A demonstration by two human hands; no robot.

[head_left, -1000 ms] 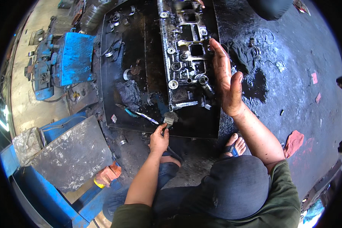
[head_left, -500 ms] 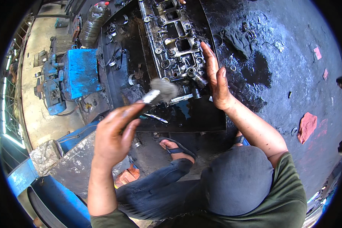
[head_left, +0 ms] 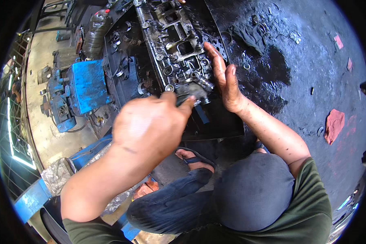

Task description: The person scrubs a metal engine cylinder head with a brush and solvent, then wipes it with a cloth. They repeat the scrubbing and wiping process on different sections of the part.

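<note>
Swung across to the right since half a second ago, the person's left hand [head_left: 150,122], then held out to the left, now reaches over the dark tray with a small grey-bristled brush [head_left: 193,90]. The right hand [head_left: 228,86] keeps its place along the casting's right side.

Biggest of all is the dark, oil-smeared floor [head_left: 297,134], glossy with wet patches to the right. On it lies a wide, flat tray of black metal [head_left: 227,127], grimy all over. Left of that stands a blue, box-shaped machine [head_left: 89,85]. Lengthwise in the tray sits the long, silver-grey metal casting [head_left: 173,53], oily and pierced by squarish openings, its near end toward the person. Beyond the machine I can see a large clear plastic bottle with a red cap [head_left: 96,36]. A crumpled, dark cloth [head_left: 250,38] lies on the floor past the tray, and a smaller, red cloth [head_left: 334,127] lies far to the right.

As for the hands, the left one's grip is closed on the brush, whose blurred bristles are at the casting's near end; I can't tell whether they touch. The right one's grip is wide open, fingers extended, holding nothing.
</note>
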